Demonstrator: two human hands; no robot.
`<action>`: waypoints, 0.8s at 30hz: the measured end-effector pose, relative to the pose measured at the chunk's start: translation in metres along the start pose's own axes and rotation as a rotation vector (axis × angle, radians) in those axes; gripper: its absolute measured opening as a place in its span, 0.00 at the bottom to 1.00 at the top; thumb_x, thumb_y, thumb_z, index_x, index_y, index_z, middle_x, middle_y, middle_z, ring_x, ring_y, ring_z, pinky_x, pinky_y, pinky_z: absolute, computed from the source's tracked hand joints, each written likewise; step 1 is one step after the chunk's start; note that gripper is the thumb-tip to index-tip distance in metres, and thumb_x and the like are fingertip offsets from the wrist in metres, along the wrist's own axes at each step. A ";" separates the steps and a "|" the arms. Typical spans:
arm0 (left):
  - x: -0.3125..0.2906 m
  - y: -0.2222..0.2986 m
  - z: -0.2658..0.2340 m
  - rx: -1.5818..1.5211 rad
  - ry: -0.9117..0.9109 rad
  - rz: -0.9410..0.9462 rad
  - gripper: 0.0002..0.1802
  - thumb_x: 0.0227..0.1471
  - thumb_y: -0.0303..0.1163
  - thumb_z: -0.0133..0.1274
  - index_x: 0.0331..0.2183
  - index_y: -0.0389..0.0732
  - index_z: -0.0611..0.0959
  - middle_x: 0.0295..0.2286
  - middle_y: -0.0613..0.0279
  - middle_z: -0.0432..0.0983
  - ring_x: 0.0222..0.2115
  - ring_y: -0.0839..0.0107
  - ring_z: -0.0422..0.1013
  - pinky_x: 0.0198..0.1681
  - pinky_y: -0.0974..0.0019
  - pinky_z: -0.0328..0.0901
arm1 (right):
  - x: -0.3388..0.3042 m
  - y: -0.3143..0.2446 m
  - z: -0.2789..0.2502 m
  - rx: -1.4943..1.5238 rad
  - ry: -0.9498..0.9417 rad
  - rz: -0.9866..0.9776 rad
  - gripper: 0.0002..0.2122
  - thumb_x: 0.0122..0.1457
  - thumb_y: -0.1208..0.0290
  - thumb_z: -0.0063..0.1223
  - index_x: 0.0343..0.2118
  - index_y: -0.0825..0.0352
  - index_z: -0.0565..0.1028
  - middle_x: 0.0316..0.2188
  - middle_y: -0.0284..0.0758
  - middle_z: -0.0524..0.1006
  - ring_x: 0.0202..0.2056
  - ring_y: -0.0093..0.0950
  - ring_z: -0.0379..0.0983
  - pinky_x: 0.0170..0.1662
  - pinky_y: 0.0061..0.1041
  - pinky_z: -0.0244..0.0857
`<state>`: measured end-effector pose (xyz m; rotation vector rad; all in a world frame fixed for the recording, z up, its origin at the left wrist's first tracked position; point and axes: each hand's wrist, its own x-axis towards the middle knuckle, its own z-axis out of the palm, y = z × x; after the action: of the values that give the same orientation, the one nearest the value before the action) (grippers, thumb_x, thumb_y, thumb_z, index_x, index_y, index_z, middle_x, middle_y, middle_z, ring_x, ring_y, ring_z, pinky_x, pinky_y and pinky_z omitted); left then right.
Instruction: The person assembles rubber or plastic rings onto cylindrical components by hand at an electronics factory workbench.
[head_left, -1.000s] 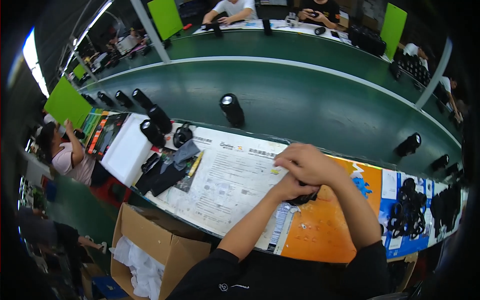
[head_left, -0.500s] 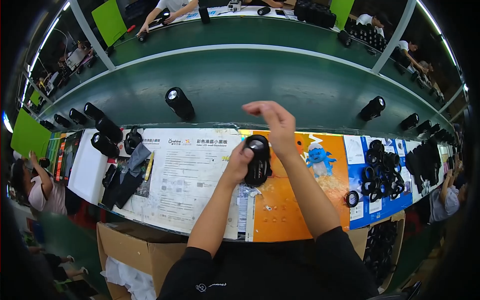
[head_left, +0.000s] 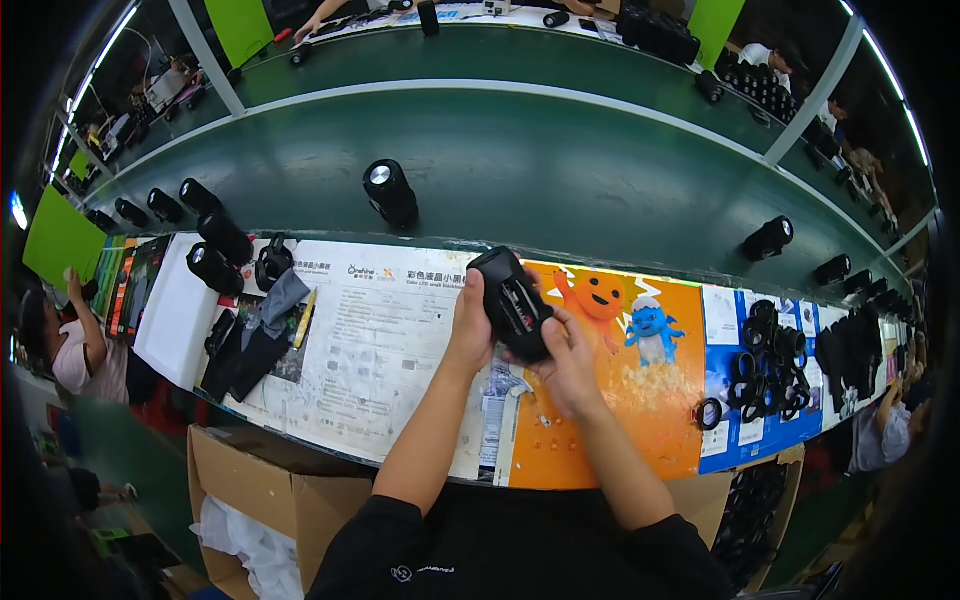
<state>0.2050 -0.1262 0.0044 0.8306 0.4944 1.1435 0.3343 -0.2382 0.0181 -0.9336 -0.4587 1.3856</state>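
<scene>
A black cylindrical portable speaker [head_left: 514, 303] is held tilted above the worktable, its printed side turned up. My left hand [head_left: 473, 322] wraps round its left side, thumb along the edge. My right hand [head_left: 567, 362] grips its lower right end, thumb on top and the other fingers partly hidden beneath. Under the hands lie an orange sheet [head_left: 640, 400] with cartoon figures and a white printed sheet [head_left: 360, 350]. The speaker's underside is hidden.
Black speakers stand on the green conveyor, one [head_left: 390, 193] straight ahead and another [head_left: 768, 238] to the right. Black rings [head_left: 765, 365] are heaped at right. A grey and black cloth [head_left: 262, 335] and a yellow pen [head_left: 305, 318] lie left. An open cardboard box [head_left: 240, 470] sits below.
My right hand has come down from above the speaker and now grips its lower end. The speaker has tilted and lost its upright pose. The whole view has shifted slightly.
</scene>
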 end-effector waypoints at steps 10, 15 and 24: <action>0.098 0.105 -0.111 1.155 0.542 0.546 0.50 0.52 0.34 0.77 0.69 0.39 0.68 0.65 0.46 0.68 0.66 0.49 0.65 0.71 0.50 0.61 | 0.151 -0.164 -0.015 -1.489 0.251 -0.809 0.24 0.61 0.61 0.75 0.59 0.56 0.81 0.56 0.45 0.79 0.60 0.48 0.70 0.65 0.43 0.67; 0.127 0.122 -0.108 1.052 0.361 0.273 0.48 0.50 0.37 0.79 0.67 0.38 0.72 0.57 0.46 0.81 0.56 0.51 0.79 0.61 0.56 0.73 | 0.172 -0.174 -0.040 -1.795 0.427 -0.865 0.24 0.63 0.63 0.73 0.62 0.55 0.81 0.60 0.44 0.77 0.63 0.47 0.69 0.66 0.43 0.66; 0.051 0.076 -0.013 0.346 0.423 0.267 0.46 0.49 0.40 0.84 0.58 0.32 0.73 0.46 0.57 0.81 0.46 0.72 0.77 0.52 0.68 0.73 | 0.038 -0.055 0.030 -1.431 -0.154 -0.935 0.42 0.64 0.66 0.73 0.78 0.61 0.62 0.72 0.49 0.64 0.71 0.52 0.63 0.74 0.47 0.60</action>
<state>0.1694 -0.0613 0.0595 0.9740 0.9734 1.5175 0.3524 -0.1889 0.0686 -1.3960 -1.8439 0.0816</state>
